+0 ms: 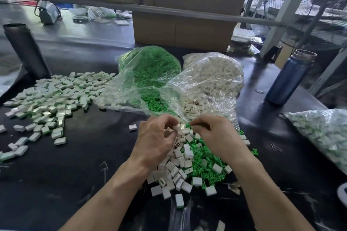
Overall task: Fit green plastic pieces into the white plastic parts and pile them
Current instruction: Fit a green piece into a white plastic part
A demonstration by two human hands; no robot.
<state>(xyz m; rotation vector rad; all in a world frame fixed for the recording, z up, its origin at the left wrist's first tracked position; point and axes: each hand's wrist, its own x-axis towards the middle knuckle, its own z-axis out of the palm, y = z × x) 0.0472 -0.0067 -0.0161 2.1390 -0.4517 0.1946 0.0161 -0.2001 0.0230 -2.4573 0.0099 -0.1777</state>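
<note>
blue bottle (289, 78) at right, dark tube (24, 50) at left, cardboard box (183, 30) behind

Loose white parts (180, 163) heaped beside green pieces (204, 163).

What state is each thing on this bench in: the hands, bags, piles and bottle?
Left hand: fingers pinch a white part.
Right hand: fingers curled, pinching something too small to tell.
Green-piece bag: open, lying.
White-part bag: open, spilling.
Assembled pile: spread flat.
Blue bottle: upright, capped.
</note>
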